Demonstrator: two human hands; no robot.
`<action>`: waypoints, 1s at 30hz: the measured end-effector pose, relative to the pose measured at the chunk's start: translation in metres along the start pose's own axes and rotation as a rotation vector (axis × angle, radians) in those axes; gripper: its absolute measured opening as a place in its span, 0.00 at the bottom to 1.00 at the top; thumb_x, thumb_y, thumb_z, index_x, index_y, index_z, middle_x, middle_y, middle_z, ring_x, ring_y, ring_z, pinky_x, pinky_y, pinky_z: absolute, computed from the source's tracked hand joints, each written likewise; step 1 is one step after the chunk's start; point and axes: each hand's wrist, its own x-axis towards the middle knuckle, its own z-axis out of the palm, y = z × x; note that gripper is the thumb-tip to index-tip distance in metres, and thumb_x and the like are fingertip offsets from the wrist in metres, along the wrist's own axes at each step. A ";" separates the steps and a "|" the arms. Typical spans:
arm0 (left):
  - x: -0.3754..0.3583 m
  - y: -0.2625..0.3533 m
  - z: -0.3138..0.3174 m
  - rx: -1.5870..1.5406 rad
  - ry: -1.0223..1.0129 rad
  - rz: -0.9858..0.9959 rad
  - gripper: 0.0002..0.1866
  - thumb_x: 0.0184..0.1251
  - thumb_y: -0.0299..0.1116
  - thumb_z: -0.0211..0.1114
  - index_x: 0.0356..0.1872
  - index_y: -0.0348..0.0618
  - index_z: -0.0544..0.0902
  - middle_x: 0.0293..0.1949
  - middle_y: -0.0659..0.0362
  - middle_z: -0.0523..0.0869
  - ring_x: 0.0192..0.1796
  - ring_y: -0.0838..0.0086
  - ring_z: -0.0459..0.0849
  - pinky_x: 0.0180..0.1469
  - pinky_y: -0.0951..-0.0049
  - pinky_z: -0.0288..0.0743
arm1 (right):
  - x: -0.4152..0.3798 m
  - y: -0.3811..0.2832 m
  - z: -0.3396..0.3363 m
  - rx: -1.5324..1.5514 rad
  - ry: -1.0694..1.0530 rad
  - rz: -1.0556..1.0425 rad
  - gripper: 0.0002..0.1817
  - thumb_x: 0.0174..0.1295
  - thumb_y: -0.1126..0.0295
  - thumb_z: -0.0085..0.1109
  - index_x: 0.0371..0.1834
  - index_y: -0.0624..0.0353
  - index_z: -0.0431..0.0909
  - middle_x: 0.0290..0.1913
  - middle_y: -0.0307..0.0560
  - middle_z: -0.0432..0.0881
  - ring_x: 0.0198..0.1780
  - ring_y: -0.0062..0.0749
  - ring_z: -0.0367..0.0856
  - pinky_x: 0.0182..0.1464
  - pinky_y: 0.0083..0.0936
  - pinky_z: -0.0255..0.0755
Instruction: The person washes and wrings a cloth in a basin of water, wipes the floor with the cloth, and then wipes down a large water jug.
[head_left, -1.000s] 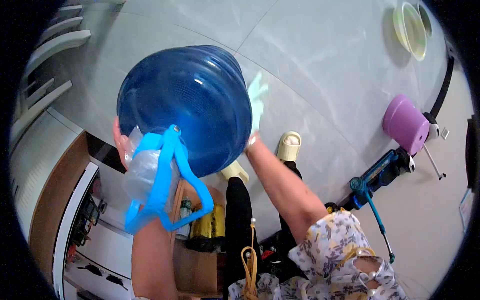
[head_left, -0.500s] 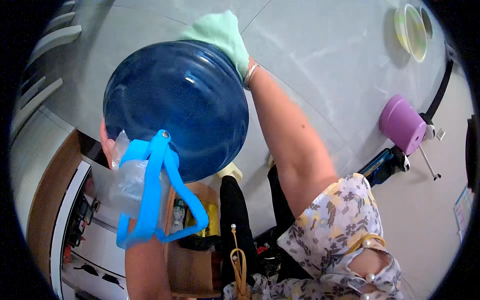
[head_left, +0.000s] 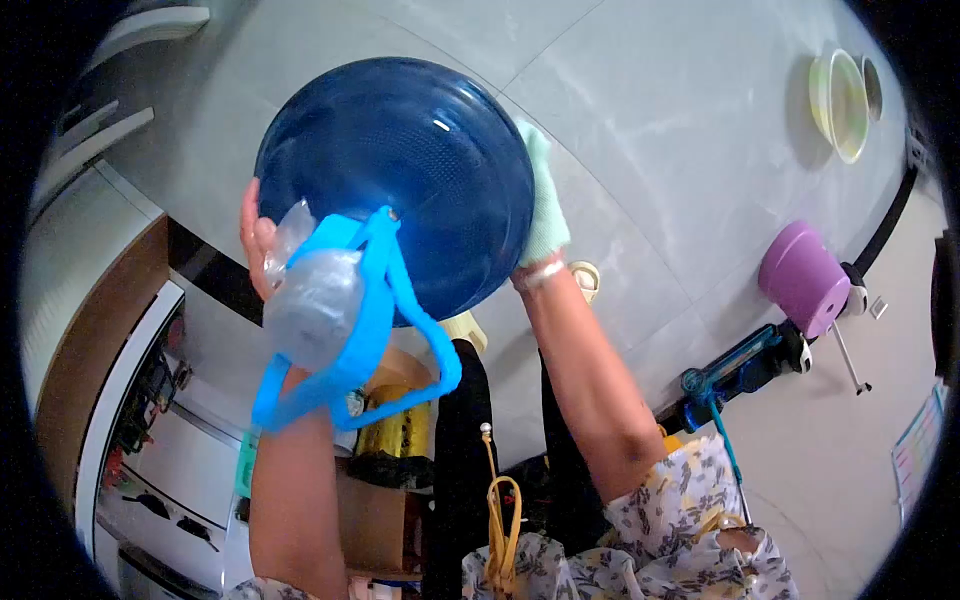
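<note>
A large round blue translucent plastic water jug [head_left: 400, 180] is held up close to the camera, its neck end toward the viewer and wrapped in clear plastic film [head_left: 312, 305], with a bright blue plastic carrying strap [head_left: 365, 340] looped over that neck. The left hand [head_left: 258, 235] presses flat against the jug's left flank beside the wrapped neck, fingers spread along the curve. The right hand [head_left: 545, 205], in a pale green glove, lies open and flat against the jug's right flank. Below the jug stands a brown cardboard box [head_left: 385, 500] holding a yellow packet. Farther off, to the right of the jug, a purple plastic stool [head_left: 805, 280] lies on the grey tiled floor [head_left: 680, 130], and beyond it, at the far right, a pale yellow-green basin [head_left: 840, 95].
</note>
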 end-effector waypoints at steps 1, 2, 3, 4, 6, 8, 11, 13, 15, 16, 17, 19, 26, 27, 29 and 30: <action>-0.001 0.000 0.002 -0.013 0.002 -0.004 0.28 0.74 0.51 0.43 0.64 0.41 0.68 0.63 0.47 0.69 0.65 0.60 0.68 0.67 0.60 0.60 | -0.019 -0.009 0.010 0.045 -0.015 0.000 0.22 0.72 0.59 0.41 0.63 0.61 0.67 0.59 0.49 0.72 0.57 0.34 0.71 0.63 0.30 0.64; -0.002 -0.002 0.001 -0.029 0.004 -0.007 0.28 0.74 0.51 0.43 0.64 0.41 0.68 0.63 0.47 0.69 0.65 0.60 0.68 0.67 0.60 0.60 | -0.033 -0.014 0.023 0.032 -0.036 -0.025 0.22 0.72 0.60 0.43 0.63 0.62 0.67 0.59 0.49 0.72 0.57 0.33 0.71 0.63 0.29 0.64; -0.002 -0.008 -0.001 -0.077 0.000 -0.026 0.28 0.74 0.51 0.43 0.64 0.42 0.69 0.63 0.48 0.69 0.66 0.60 0.68 0.68 0.60 0.60 | -0.044 -0.017 0.025 -0.266 -0.048 -0.105 0.22 0.72 0.61 0.43 0.64 0.62 0.65 0.60 0.49 0.71 0.58 0.33 0.70 0.64 0.29 0.63; -0.003 -0.014 -0.002 -0.124 -0.003 -0.046 0.28 0.74 0.51 0.43 0.64 0.42 0.69 0.63 0.48 0.69 0.66 0.59 0.67 0.68 0.59 0.60 | -0.055 -0.020 0.028 -0.562 -0.038 -0.190 0.23 0.72 0.62 0.44 0.65 0.62 0.64 0.61 0.49 0.70 0.59 0.33 0.69 0.65 0.29 0.62; 0.001 -0.031 0.000 -0.275 -0.022 -0.078 0.28 0.73 0.52 0.43 0.64 0.43 0.69 0.63 0.49 0.69 0.67 0.58 0.66 0.68 0.59 0.59 | -0.062 0.002 0.014 -1.151 -0.082 -0.580 0.24 0.68 0.67 0.48 0.66 0.61 0.63 0.63 0.49 0.71 0.65 0.38 0.66 0.69 0.30 0.54; 0.005 -0.046 0.003 -0.277 -0.017 0.004 0.27 0.74 0.52 0.43 0.64 0.44 0.69 0.64 0.50 0.69 0.68 0.57 0.65 0.68 0.58 0.59 | -0.058 0.004 0.035 -1.192 -0.088 -0.661 0.26 0.63 0.62 0.53 0.63 0.57 0.68 0.62 0.49 0.73 0.66 0.41 0.65 0.70 0.37 0.51; 0.003 -0.065 0.005 -0.135 -0.007 0.101 0.26 0.74 0.49 0.43 0.64 0.45 0.69 0.64 0.50 0.70 0.68 0.55 0.65 0.68 0.57 0.59 | -0.051 -0.004 0.056 -1.434 -0.115 -0.774 0.29 0.55 0.56 0.57 0.60 0.53 0.73 0.60 0.46 0.75 0.65 0.43 0.66 0.68 0.45 0.50; 0.003 -0.049 0.001 -0.130 0.017 0.128 0.26 0.74 0.49 0.44 0.65 0.46 0.69 0.63 0.50 0.71 0.67 0.55 0.66 0.68 0.57 0.59 | -0.048 -0.017 0.067 -1.666 -0.203 -1.055 0.24 0.58 0.62 0.54 0.58 0.56 0.72 0.57 0.49 0.76 0.59 0.50 0.70 0.64 0.39 0.58; 0.002 -0.048 0.000 -0.141 0.036 0.162 0.25 0.74 0.48 0.44 0.65 0.46 0.69 0.63 0.50 0.72 0.67 0.55 0.67 0.67 0.57 0.59 | -0.049 -0.030 0.084 -1.799 -0.210 -1.125 0.23 0.53 0.61 0.57 0.54 0.55 0.75 0.55 0.51 0.76 0.56 0.53 0.71 0.61 0.41 0.59; 0.003 -0.049 -0.001 -0.131 0.021 0.126 0.24 0.75 0.47 0.43 0.64 0.46 0.70 0.62 0.49 0.72 0.66 0.55 0.67 0.67 0.58 0.59 | -0.051 -0.040 0.096 -1.912 -0.245 -0.979 0.23 0.52 0.61 0.58 0.53 0.55 0.76 0.55 0.50 0.77 0.56 0.53 0.71 0.60 0.41 0.60; 0.003 -0.050 -0.001 -0.121 0.007 0.090 0.24 0.75 0.46 0.43 0.64 0.45 0.70 0.62 0.49 0.72 0.66 0.56 0.67 0.67 0.59 0.59 | -0.049 -0.044 0.102 -2.017 -0.279 -0.827 0.23 0.51 0.61 0.59 0.51 0.54 0.78 0.54 0.50 0.78 0.55 0.53 0.71 0.59 0.41 0.61; 0.000 -0.050 0.001 -0.134 0.036 0.185 0.23 0.75 0.45 0.43 0.62 0.45 0.72 0.61 0.49 0.73 0.65 0.56 0.68 0.67 0.60 0.60 | -0.049 -0.044 0.105 -1.959 -0.322 -0.840 0.21 0.50 0.63 0.59 0.49 0.56 0.78 0.53 0.52 0.78 0.54 0.51 0.72 0.59 0.41 0.62; 0.002 -0.055 0.000 -0.128 0.042 0.251 0.25 0.71 0.41 0.54 0.65 0.41 0.68 0.54 0.51 0.76 0.55 0.65 0.74 0.62 0.65 0.64 | -0.081 0.015 0.041 -0.982 -0.091 -0.677 0.19 0.64 0.63 0.50 0.56 0.56 0.73 0.56 0.46 0.77 0.57 0.42 0.73 0.61 0.40 0.63; 0.000 -0.052 -0.001 -0.148 0.053 0.248 0.23 0.73 0.44 0.50 0.63 0.42 0.70 0.58 0.49 0.73 0.60 0.60 0.71 0.64 0.62 0.63 | -0.087 0.028 0.034 -0.710 -0.073 -0.567 0.19 0.66 0.63 0.48 0.58 0.56 0.72 0.56 0.46 0.77 0.57 0.41 0.74 0.61 0.39 0.63; 0.000 -0.043 -0.003 -0.158 0.065 0.248 0.23 0.75 0.46 0.45 0.61 0.44 0.73 0.62 0.47 0.71 0.65 0.55 0.68 0.65 0.59 0.62 | -0.105 0.051 0.025 -0.812 0.089 -0.607 0.22 0.65 0.61 0.48 0.61 0.57 0.69 0.60 0.47 0.72 0.61 0.42 0.69 0.64 0.40 0.58; -0.001 -0.036 -0.004 -0.174 0.050 0.173 0.24 0.75 0.47 0.44 0.61 0.44 0.73 0.62 0.47 0.71 0.65 0.54 0.68 0.65 0.59 0.62 | -0.111 0.058 0.026 -1.203 0.222 -0.721 0.26 0.63 0.60 0.51 0.63 0.57 0.67 0.64 0.50 0.68 0.65 0.45 0.63 0.68 0.43 0.51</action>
